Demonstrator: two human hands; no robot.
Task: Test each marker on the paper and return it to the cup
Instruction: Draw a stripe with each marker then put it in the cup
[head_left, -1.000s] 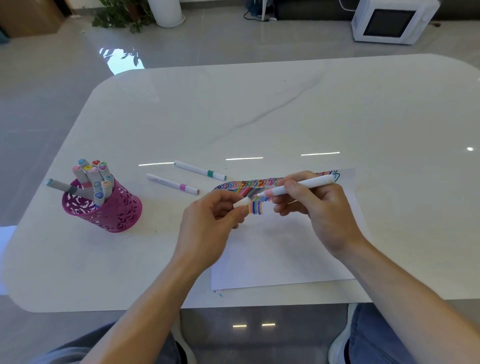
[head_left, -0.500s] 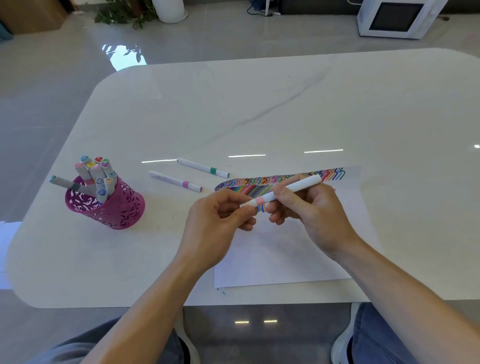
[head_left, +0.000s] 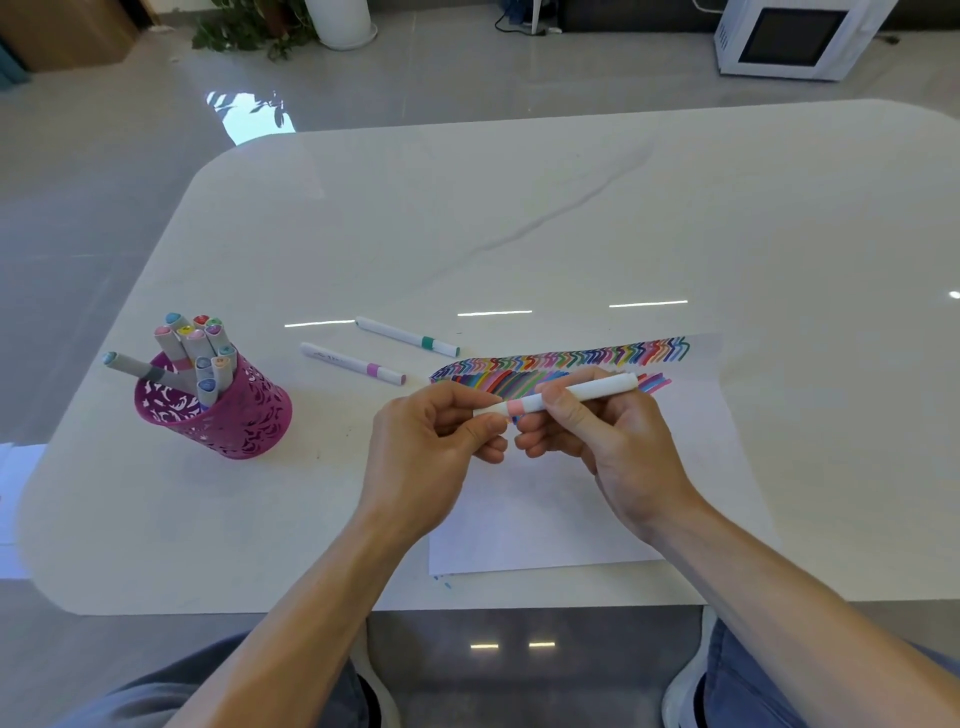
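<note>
Here the left end of the pink-banded marker (head_left: 587, 391) is buried in the pinching left hand (head_left: 431, 441); the right hand (head_left: 613, 441) grips its barrel, both over the partly covered paper (head_left: 545, 519). Bare table (head_left: 519, 208) runs toward 12 o'clock. At 9 o'clock the pink cup (head_left: 244, 421) holds capped markers (head_left: 195, 353); two loose markers (head_left: 353, 362) lie at 11

My left grip (head_left: 431, 447) covers the near end of the white plastic marker with the pink band (head_left: 597, 388), so its tip is out of sight. My right grip (head_left: 618, 441) wraps part of the barrel. Both grips hide some coloured strokes (head_left: 571, 358) on the white sheet of paper (head_left: 545, 519). The magenta cut-out cup (head_left: 244, 415) mostly hides the lower parts of the pale markers (head_left: 195, 343) in it. The white bench (head_left: 519, 218) is cut off at the right edge.
</note>
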